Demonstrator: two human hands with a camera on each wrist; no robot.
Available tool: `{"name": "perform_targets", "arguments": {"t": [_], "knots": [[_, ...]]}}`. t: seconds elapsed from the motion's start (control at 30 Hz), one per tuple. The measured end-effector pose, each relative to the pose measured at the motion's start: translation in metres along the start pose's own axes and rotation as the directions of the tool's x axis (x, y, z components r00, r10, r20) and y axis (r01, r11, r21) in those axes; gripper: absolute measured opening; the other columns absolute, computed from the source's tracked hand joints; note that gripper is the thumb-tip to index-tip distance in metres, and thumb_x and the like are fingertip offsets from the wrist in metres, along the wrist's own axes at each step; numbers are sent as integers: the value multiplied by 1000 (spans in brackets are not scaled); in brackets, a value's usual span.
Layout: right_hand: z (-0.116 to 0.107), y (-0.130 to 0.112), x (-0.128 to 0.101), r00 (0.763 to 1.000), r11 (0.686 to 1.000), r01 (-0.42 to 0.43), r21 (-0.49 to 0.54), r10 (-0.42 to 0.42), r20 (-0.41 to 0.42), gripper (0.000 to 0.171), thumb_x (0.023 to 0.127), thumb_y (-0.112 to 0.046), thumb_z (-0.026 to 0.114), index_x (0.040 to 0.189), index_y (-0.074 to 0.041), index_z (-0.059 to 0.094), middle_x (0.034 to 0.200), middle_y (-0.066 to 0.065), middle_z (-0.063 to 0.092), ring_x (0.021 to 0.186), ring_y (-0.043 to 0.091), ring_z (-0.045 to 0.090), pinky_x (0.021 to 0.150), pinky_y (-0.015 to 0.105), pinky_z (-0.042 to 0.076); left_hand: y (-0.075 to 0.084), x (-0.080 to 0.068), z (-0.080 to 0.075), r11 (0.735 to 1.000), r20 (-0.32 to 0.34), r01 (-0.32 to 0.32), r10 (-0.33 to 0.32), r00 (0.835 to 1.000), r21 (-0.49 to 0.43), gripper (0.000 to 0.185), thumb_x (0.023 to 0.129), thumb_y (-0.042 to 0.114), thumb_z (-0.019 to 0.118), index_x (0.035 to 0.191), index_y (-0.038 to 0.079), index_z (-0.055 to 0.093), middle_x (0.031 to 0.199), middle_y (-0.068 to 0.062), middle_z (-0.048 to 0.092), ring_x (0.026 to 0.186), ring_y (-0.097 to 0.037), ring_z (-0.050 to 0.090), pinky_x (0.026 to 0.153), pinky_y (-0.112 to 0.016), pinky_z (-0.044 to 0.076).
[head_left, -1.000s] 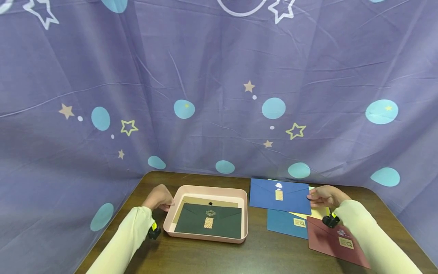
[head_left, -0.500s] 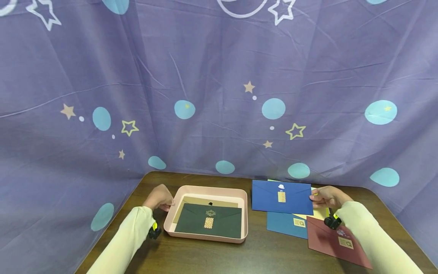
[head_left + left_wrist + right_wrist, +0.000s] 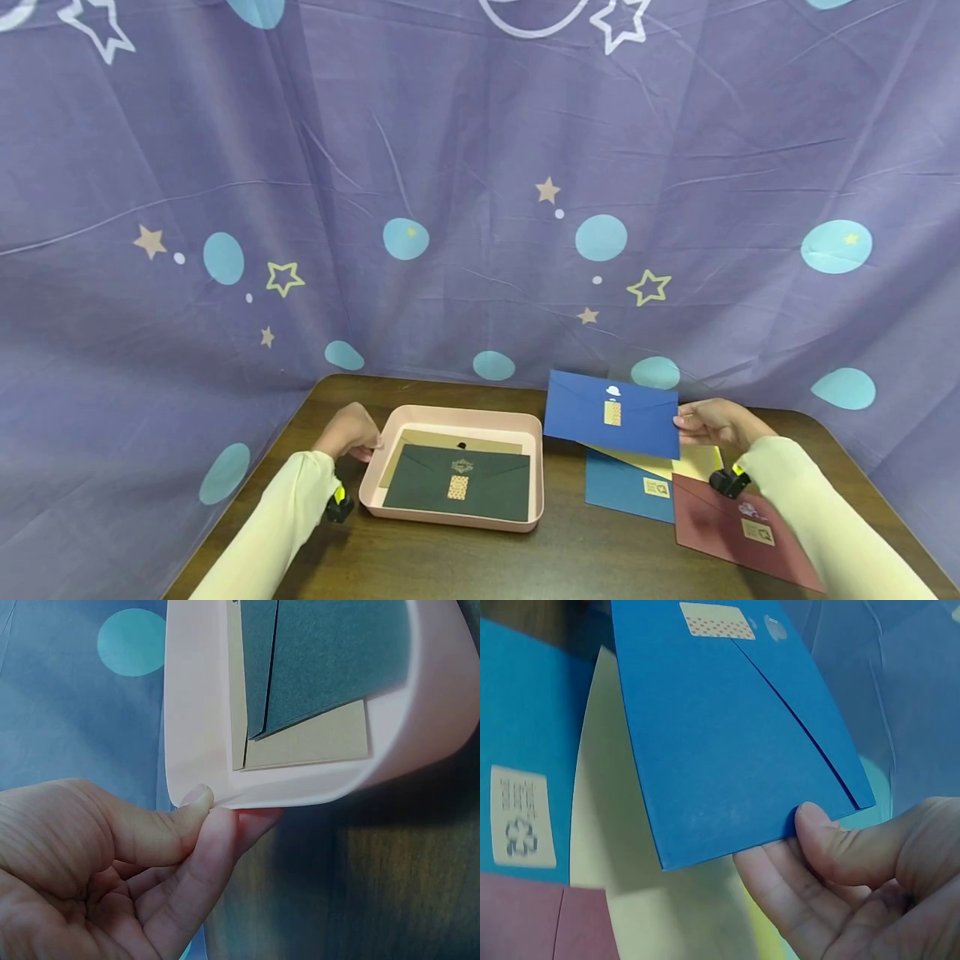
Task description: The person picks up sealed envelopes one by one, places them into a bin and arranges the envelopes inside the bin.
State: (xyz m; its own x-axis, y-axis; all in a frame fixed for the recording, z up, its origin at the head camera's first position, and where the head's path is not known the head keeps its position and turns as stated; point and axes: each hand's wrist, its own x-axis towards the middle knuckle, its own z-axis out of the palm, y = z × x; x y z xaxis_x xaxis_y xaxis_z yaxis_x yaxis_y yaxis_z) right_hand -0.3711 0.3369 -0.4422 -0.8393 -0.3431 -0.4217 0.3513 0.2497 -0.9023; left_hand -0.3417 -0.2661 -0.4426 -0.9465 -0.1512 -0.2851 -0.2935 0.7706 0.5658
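My right hand (image 3: 716,422) pinches the right edge of a blue envelope (image 3: 577,417), thumb on top and fingers beneath, as the right wrist view shows. The blue envelope (image 3: 705,750) hangs raised and slightly tilted over a pale yellow envelope (image 3: 693,462). With thumb and fingers my left hand (image 3: 150,862) pinches the rim of a pink tray (image 3: 196,712) at its left side. Inside the tray a dark green envelope (image 3: 487,483) lies over a tan envelope (image 3: 423,439).
A teal envelope (image 3: 618,487) and a dark red envelope (image 3: 720,521) lie on the brown wooden table (image 3: 585,558), right of the tray. A purple curtain (image 3: 465,167) with stars and blue ovals hangs behind the table.
The blue envelope first shifts slightly right, then rises and moves a little left in my right hand, uncovering more of the yellow envelope. My left hand and the tray have not visibly moved.
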Motion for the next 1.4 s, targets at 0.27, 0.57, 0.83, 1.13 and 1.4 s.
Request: {"name": "perform_targets", "arguments": {"t": [0.27, 0.57, 0.83, 1.13, 1.4], "knots": [[15, -19, -2, 1000, 1000, 10, -14, -10, 16, 15, 103, 1, 51, 105, -6, 64, 88, -4, 74, 83, 9, 73, 87, 28, 64, 0, 1, 1, 1000, 4, 12, -12, 1000, -16, 18, 81, -9, 71, 67, -1, 62, 56, -4, 58, 43, -8, 58, 46, -20, 59], [36, -39, -8, 1000, 990, -21, -142, 19, -21, 39, 101, 2, 53, 134, 17, 40, 90, -4, 65, 82, 7, 68, 86, 30, 65, 1, 1, 0, 1000, 8, 15, -15, 1000, -16, 19, 82, -9, 71, 67, -1, 61, 57, -4, 58, 44, -8, 58, 46, -20, 59], [51, -49, -9, 999, 980, -47, -194, 44, -17, 46, 100, 2, 56, 138, 19, 37, 91, 1, 63, 80, 11, 67, 87, 34, 65, 1, -2, 0, 1000, 6, 5, -4, 1000, -27, 19, 81, -9, 70, 66, -1, 61, 55, -4, 57, 44, -9, 58, 46, -20, 58], [74, -58, -10, 999, 974, -43, -224, 47, 10, 36, 98, 4, 56, 129, 17, 45, 90, 2, 61, 79, 11, 65, 84, 31, 65, 0, 0, 1, 1000, 6, 14, -14, 1000, -16, 20, 81, -8, 71, 66, 0, 60, 55, -4, 57, 43, -8, 58, 46, -20, 58], [100, -68, -9, 999, 971, -34, -235, 40, 21, 33, 96, 6, 55, 126, 18, 47, 92, 5, 63, 79, 12, 65, 80, 28, 66, 1, 1, 1, 999, 9, 24, -24, 1000, -20, 19, 81, -9, 71, 67, -1, 60, 55, -4, 57, 42, -8, 58, 46, -19, 58]]}}
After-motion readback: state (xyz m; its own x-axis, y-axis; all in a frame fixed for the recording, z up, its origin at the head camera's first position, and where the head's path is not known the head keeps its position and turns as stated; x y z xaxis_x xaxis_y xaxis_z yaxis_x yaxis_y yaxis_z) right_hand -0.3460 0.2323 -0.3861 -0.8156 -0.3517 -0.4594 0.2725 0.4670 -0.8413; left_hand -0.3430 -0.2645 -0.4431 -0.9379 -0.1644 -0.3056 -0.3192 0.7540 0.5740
